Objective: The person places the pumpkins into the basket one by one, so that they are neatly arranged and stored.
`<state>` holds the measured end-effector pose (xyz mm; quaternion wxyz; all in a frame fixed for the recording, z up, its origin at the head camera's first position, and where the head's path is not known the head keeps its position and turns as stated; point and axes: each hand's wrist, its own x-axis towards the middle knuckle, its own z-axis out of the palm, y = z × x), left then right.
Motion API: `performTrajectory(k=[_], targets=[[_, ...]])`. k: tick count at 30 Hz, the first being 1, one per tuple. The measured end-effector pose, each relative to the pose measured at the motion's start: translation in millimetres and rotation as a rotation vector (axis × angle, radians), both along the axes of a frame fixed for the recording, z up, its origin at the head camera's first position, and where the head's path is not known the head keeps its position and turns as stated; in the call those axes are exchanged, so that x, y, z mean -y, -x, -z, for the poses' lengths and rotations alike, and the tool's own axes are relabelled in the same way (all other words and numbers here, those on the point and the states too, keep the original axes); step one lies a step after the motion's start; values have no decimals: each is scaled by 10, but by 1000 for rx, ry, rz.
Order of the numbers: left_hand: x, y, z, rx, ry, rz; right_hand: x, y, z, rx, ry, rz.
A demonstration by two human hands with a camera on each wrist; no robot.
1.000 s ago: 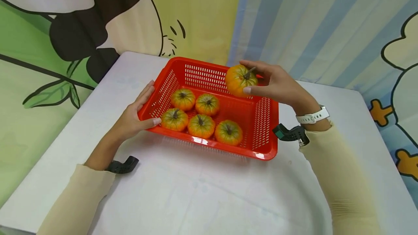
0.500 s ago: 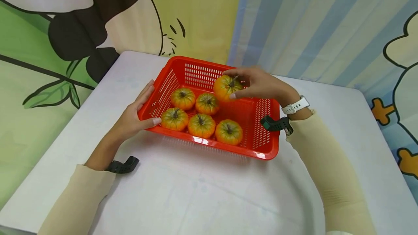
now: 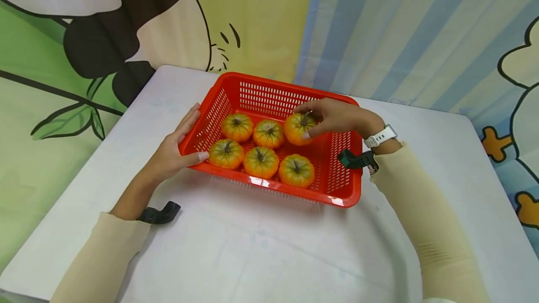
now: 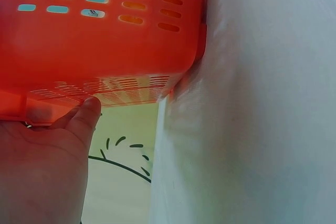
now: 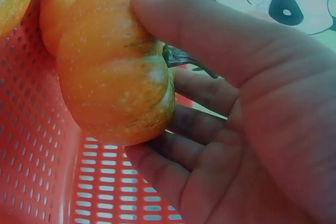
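Note:
A red plastic basket (image 3: 334, 198) with slotted sides holds several small orange-and-green pumpkins. Its left front corner meets my left hand (image 3: 170, 153), whose straight fingers lie along the outside of the left rim while the thumb touches the front rim. In the left wrist view this hand (image 4: 47, 166) appears under the basket's rim. With thumb and fingers, my right hand (image 3: 337, 118) grips a pumpkin (image 3: 296, 129) low inside the basket, at the right end of the back row. The right wrist view shows the held pumpkin (image 5: 113, 72) close up, stem toward the palm; its contact with the basket floor is hidden.
Other pumpkins stand in the basket: a back-row pumpkin (image 3: 268, 133) directly left of the held one, and a front-row pumpkin (image 3: 296, 170) nearest my body. Beneath is a white table (image 3: 252, 256). A printed cartoon curtain (image 3: 379, 22) hangs behind it.
My right hand has carried the pumpkin leftward from over the back right rim, then down into the basket beside the back row. My left hand and the basket have stayed in place.

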<state>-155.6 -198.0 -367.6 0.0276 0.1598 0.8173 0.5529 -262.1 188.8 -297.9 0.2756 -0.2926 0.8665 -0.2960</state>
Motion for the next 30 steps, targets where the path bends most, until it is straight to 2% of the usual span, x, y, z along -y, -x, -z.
performTrajectory(k=[5,10,15,20,30], targets=[[-17,0,0,0,-18,1,31,35,65,-9,-19,-48],[-48,13,4,-2,-25,16,20,48,96,9,-85,-40],[-52,-8,-3,0,-18,1,25,51,112,75,-119,-44],[-58,-17,-19,1,-11,1,34,31,118,121,-197,-57],[-84,-11,-27,5,-7,-2,-6,21,106,125,-269,-53]])
